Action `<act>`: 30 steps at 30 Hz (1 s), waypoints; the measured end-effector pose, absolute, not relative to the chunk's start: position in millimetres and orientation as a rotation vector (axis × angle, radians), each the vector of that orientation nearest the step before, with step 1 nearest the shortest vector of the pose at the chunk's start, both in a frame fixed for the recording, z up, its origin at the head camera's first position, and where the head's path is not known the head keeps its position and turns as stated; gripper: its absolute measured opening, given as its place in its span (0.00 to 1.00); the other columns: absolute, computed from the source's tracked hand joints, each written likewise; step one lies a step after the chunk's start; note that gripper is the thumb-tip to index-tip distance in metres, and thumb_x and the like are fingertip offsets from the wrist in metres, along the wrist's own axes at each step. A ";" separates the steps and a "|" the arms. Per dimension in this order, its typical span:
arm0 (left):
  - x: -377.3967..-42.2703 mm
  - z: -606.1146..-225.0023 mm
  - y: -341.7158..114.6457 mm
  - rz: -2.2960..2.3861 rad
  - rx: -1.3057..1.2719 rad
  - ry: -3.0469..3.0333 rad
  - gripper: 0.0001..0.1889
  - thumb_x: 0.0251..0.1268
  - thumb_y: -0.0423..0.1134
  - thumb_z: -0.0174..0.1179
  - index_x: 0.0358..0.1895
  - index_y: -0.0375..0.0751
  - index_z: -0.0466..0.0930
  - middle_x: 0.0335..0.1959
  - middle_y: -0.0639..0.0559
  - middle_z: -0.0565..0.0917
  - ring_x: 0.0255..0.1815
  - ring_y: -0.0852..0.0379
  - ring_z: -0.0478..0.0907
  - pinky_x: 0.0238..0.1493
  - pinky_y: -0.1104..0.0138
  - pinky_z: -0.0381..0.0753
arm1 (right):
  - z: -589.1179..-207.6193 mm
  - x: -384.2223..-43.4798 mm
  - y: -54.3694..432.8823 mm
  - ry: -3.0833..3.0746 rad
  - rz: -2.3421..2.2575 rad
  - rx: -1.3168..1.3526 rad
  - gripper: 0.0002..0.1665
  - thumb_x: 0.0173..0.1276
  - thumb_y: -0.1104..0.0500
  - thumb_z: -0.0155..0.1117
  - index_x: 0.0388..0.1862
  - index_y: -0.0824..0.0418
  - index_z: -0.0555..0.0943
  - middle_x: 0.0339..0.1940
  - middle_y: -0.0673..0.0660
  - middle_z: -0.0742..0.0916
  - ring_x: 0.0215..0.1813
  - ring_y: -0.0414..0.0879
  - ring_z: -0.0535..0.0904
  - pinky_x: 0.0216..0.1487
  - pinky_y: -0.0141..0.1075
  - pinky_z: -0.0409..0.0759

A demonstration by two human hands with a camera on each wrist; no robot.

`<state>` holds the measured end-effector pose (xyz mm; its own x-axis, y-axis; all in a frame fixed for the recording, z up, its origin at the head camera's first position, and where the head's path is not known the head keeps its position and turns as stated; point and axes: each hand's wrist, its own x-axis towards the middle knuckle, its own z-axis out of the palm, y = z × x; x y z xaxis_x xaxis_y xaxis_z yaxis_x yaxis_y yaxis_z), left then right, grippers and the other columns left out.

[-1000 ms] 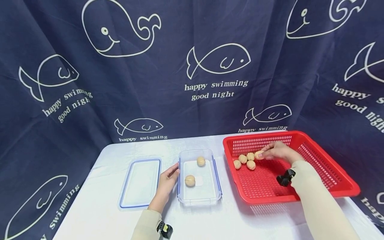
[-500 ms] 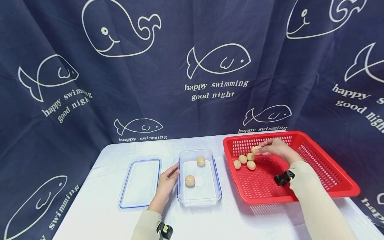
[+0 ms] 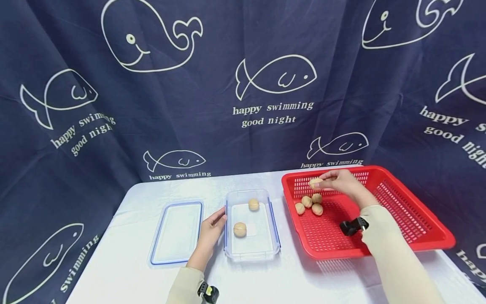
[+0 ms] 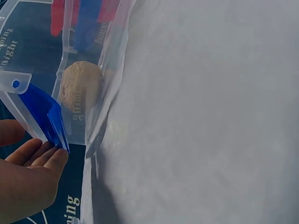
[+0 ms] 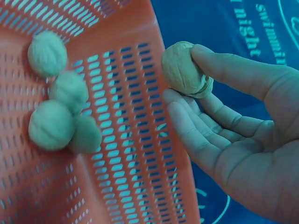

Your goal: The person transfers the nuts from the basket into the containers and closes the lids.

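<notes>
My right hand (image 3: 343,184) pinches a walnut (image 5: 184,69) between thumb and fingertips, raised at the back left wall of the red basket (image 3: 334,252). Below it, several walnuts (image 3: 317,209) lie together in the basket's left part. Two more walnuts sit apart in a clear plastic container (image 3: 262,240), one near the front left (image 3: 240,229) and one near the back right (image 3: 253,204). At the container's left side is my left hand (image 3: 210,232), its extended fingertips against the blue latch (image 4: 46,116) in the left wrist view.
The container's lid (image 3: 176,234), clear with a blue seal, lies flat to the left of my left hand. A white cloth covers the table (image 3: 125,249). Behind it hangs a dark blue curtain (image 3: 212,118) with whale and fish prints.
My right hand has lifted a walnut from the group in the basket and carried it up and to the left. The left hand keeps its place at the container.
</notes>
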<state>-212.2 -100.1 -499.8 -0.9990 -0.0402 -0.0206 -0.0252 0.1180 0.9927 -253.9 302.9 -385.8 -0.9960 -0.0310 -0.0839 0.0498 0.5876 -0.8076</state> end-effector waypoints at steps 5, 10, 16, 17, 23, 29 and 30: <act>-212.5 -499.8 -99.9 -2.091 0.071 -2.328 0.20 0.70 0.36 0.56 0.63 0.35 0.74 0.62 0.40 0.76 0.65 0.43 0.71 0.65 0.61 0.72 | -380.4 -252.0 291.1 2.733 -1.405 -0.013 0.33 0.57 0.46 0.73 0.52 0.69 0.79 0.41 0.55 0.88 0.44 0.43 0.80 0.46 0.31 0.78; -212.0 -499.7 -99.6 -2.088 0.049 -2.330 0.20 0.71 0.37 0.55 0.63 0.34 0.73 0.63 0.38 0.75 0.65 0.42 0.70 0.65 0.61 0.72 | -373.1 -250.0 273.5 2.776 -1.469 -0.002 0.32 0.56 0.49 0.75 0.51 0.70 0.79 0.39 0.57 0.88 0.40 0.40 0.80 0.44 0.28 0.78; -211.4 -499.5 -99.7 -2.091 0.067 -2.336 0.20 0.71 0.37 0.55 0.63 0.35 0.73 0.63 0.39 0.75 0.65 0.42 0.70 0.65 0.60 0.72 | -362.8 -248.8 249.9 2.837 -1.528 -0.036 0.28 0.56 0.53 0.75 0.49 0.72 0.79 0.41 0.62 0.87 0.37 0.37 0.80 0.39 0.23 0.77; -211.5 -499.5 -99.6 -2.092 0.067 -2.335 0.20 0.71 0.37 0.55 0.63 0.35 0.73 0.63 0.39 0.75 0.65 0.43 0.70 0.65 0.60 0.72 | -361.0 -248.4 246.1 2.831 -1.540 -0.029 0.29 0.56 0.53 0.75 0.49 0.71 0.79 0.42 0.62 0.87 0.37 0.37 0.80 0.40 0.24 0.77; -210.9 -497.7 -98.5 -2.110 0.073 -2.330 0.20 0.71 0.37 0.55 0.64 0.36 0.73 0.63 0.40 0.75 0.65 0.43 0.70 0.66 0.59 0.71 | -354.5 -246.2 225.0 2.793 -1.584 -0.003 0.30 0.57 0.51 0.74 0.51 0.69 0.79 0.43 0.62 0.87 0.42 0.44 0.81 0.43 0.28 0.78; -210.4 -496.9 -99.1 -2.108 0.068 -2.328 0.21 0.71 0.37 0.55 0.64 0.35 0.72 0.63 0.39 0.74 0.66 0.43 0.70 0.66 0.58 0.70 | -355.0 -247.8 201.7 2.735 -1.681 -0.031 0.27 0.55 0.54 0.75 0.49 0.69 0.80 0.41 0.60 0.87 0.39 0.42 0.81 0.41 0.28 0.79; -210.3 -497.0 -99.2 -2.108 0.070 -2.330 0.21 0.71 0.38 0.55 0.64 0.36 0.72 0.64 0.39 0.74 0.66 0.43 0.70 0.66 0.58 0.70 | -355.4 -248.0 197.7 2.719 -1.692 -0.027 0.27 0.55 0.54 0.76 0.48 0.68 0.80 0.40 0.59 0.87 0.38 0.41 0.81 0.41 0.28 0.79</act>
<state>-210.3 -99.2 -497.0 -0.9990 -0.0323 -0.0310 -0.0341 0.0992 0.9945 -248.0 197.7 -355.4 -0.9980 0.0180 0.0604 -0.0462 0.4421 -0.8958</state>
